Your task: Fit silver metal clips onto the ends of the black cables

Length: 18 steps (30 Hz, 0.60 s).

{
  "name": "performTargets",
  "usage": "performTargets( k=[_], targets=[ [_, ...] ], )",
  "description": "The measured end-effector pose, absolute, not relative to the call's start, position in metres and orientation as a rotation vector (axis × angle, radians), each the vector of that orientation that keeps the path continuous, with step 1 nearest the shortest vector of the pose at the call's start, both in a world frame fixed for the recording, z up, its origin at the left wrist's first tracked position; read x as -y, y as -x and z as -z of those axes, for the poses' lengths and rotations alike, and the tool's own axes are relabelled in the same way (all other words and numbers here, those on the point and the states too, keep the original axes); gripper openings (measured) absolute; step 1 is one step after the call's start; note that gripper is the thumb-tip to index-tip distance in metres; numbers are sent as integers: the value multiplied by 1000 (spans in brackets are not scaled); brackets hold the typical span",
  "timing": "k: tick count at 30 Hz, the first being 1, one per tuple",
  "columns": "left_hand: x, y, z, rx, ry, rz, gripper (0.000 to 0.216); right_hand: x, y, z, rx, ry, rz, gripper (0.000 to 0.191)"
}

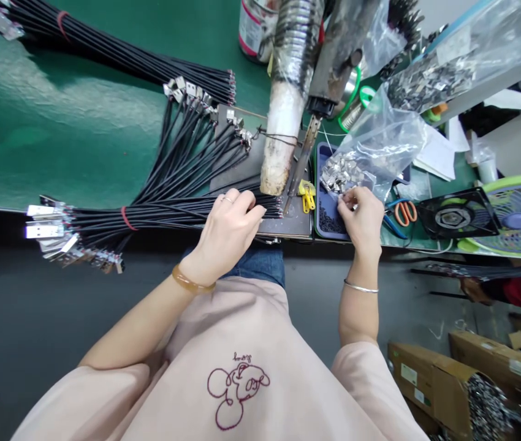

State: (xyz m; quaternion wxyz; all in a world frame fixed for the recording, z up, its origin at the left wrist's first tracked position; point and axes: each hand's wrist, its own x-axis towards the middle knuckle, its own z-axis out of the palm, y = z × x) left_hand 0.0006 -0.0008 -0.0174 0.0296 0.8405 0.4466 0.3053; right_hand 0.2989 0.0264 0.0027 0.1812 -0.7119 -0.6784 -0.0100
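Observation:
My left hand (231,223) lies over the near bundle of black USB cables (163,211), its fingers curled round cables close to their stripped ends. A red band ties this bundle, and silver USB plugs (46,229) stick out at its left end. My right hand (362,214) is closed in a pinch over the right edge of a blue tray (319,211); whatever is between the fingertips is too small to make out. Beside those fingers, silver metal shells (341,171) spill from a clear plastic bag (389,144). Small black parts (329,220) lie in the tray's near part.
A soldering iron (304,156) and a wrapped duct (283,116) hang over the metal plate (295,226). Another cable bundle (117,52) lies at back left. Orange-handled pliers (405,212), a black fan (458,215) and a green fan (518,214) stand right. Another person's hand (474,291) shows at right.

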Motion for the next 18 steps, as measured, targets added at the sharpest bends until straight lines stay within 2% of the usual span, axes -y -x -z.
performTargets(
  k=[6,12,18],
  targets=[
    [8,3,25,-1191,-2684,-971,28,-2,-296,-8,1906,1858,-143,11],
    [16,6,23,-1099,-2543,-1226,16,1,-293,-7,1892,1880,-35,13],
    [15,4,7,-924,-2437,-1188,15,-8,-283,-6,1989,1911,43,15]
  ],
)
